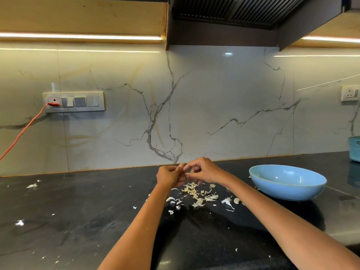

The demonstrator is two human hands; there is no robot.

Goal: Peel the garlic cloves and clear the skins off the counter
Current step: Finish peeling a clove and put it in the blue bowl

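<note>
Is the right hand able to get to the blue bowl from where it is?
Probably yes. The right hand is busy pinching a garlic clove with the left hand, but the blue bowl sits just to its right on the counter, with nothing between them.

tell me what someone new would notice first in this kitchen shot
The eye goes first to the two hands meeting above the middle of the black counter, the left hand and right hand together pinching something small, probably a garlic clove. Right below them lies a scatter of pale garlic skins. To the right stands a light blue bowl.
</note>
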